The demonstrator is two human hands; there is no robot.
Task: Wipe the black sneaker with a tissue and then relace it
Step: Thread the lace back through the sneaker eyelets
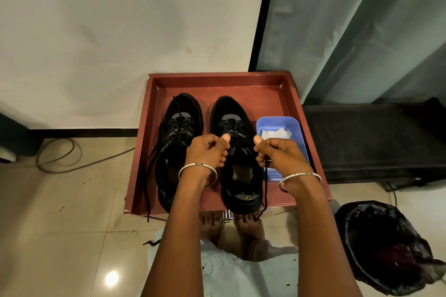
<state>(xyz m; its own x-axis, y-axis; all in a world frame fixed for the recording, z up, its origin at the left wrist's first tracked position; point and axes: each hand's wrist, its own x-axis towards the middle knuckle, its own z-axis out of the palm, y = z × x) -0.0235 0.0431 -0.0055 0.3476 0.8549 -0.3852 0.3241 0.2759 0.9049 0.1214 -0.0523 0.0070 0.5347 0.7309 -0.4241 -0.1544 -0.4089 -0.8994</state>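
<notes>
Both left hand [207,149] and right hand [280,155] pinch the lace [265,188] over the sneaker [237,194], blue tub [277,119] just beside.

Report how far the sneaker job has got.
Done: wiping seems over, a tissue lies in the blue tub, and the sneaker beside it is laced over its forefoot. In hand: left hand and right hand each pinch a lace end. Left: tying off; the other sneaker has its lace trailing loose.
</notes>
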